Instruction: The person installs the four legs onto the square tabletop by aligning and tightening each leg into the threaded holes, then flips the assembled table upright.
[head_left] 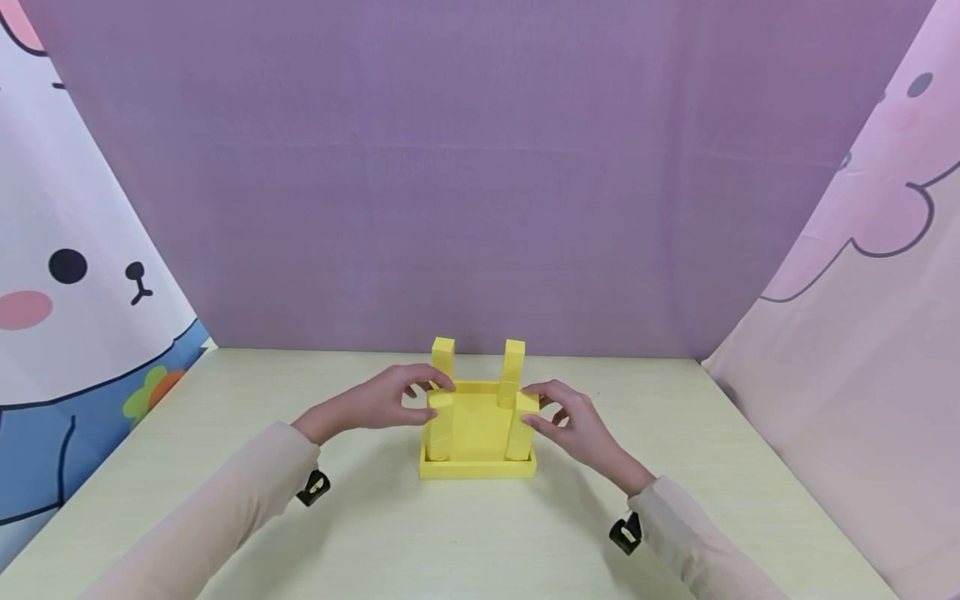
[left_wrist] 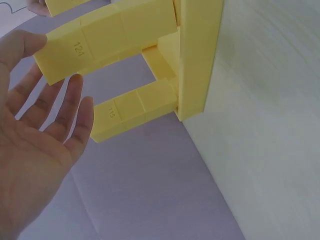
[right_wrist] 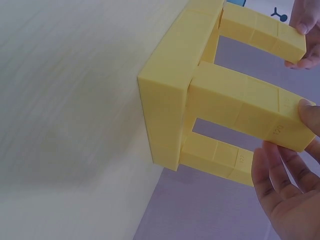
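Note:
A shallow yellow tray point(head_left: 477, 471) sits on the table with columns of stacked yellow blocks upright at its corners. My left hand point(head_left: 393, 397) pinches the top of the near left column point(head_left: 440, 433) between thumb and fingers. At the other side, my right hand point(head_left: 573, 421) pinches the top of the near right column point(head_left: 519, 435). Small numbers are marked on the upper blocks in both wrist views. Behind them stand the far left column point(head_left: 443, 357) and the far right column point(head_left: 512, 365), with no finger clearly gripping either.
The pale table point(head_left: 360, 533) stretches out around the tray. A purple cloth point(head_left: 480, 183) hangs behind its far edge. Printed cartoon curtains point(head_left: 90, 350) close off the left and right sides. A small black device point(head_left: 312, 488) hangs by each sleeve cuff.

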